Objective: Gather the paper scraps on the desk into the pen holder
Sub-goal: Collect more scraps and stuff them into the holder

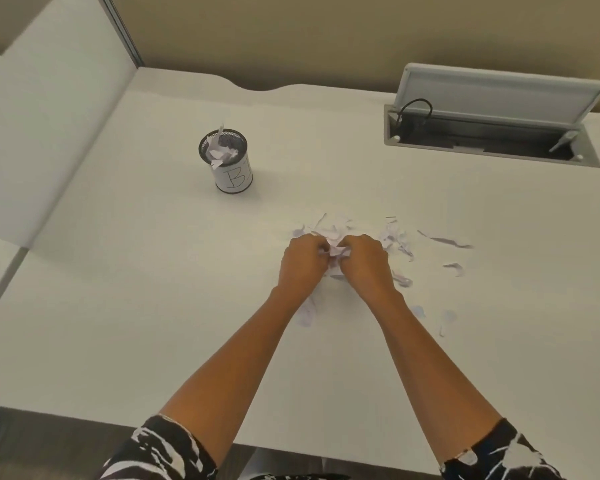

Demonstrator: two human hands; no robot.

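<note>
Left grip (303, 259): fingers curled inward and closed on the left side of the scrap bundle.
Right grip (364, 263): fingers curled inward and closed on the right side of the same bundle, knuckles almost meeting the left grip.
Scrap bundle (336, 251): crumpled white paper pinched between both grips, low over the worktop. The two-sided hold probably serves to compact thin pieces that one hand would spill.
Loose scraps (397, 239): scattered flat on the worktop just beyond and to the right of the hands. A long strip (444, 241) lies farther right, and a few pieces lie under and beside the forearms.
Pen holder (232, 176): upright, mouth up, well apart from the hands, on the far left. It already contains crumpled paper, with one strip standing above the rim.
Worktop (153, 271): white and flat. Scraps lie low against it, so they probably need raking together before lifting.
Step in hand: judged to be bunching a handful for carrying to the holder.
Progress: partial, since many scraps remain outside the holder.
Cable hatch (492, 140): lid raised, far right, clear of the work.
</note>
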